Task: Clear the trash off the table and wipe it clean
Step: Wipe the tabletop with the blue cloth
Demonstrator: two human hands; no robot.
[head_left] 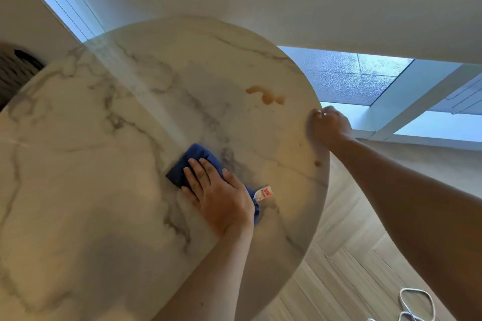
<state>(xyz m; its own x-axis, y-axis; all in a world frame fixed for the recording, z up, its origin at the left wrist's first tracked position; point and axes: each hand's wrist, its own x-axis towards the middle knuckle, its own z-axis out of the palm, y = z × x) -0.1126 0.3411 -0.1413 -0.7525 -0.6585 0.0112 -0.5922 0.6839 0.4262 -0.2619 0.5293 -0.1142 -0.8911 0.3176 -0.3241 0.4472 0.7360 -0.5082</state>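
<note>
A: Where is the cloth?

B: The blue cloth [191,164] lies on the round marble surface [78,190], a little right of the middle. The left hand [219,195] lies flat on top of it, fingers straight and slightly spread, pressing it down

A: And the other hand?

B: The right hand [330,124] is at the far right rim of the surface, fingers curled over the edge so that it grips the rim. The arm reaches in from the lower right

A: Any trash on there?

B: One small white packet [264,194] with red print, just beside the cloth's near corner and close to the left wrist. I cannot tell whether it touches the cloth

A: Is the surface clean?

B: No. An orange-brown spill [266,95] sits toward the far right edge, near the right hand and well apart from the cloth. A small brown spot [317,163] lies close to the right rim, between the two hands

A: What is around it?

B: Pale wooden floor [339,268] to the right, with a looped white cable [414,302] on it at the lower right. A bright window [365,78] stands beyond the rim, and something dark and woven [18,70] shows at the left edge
</note>
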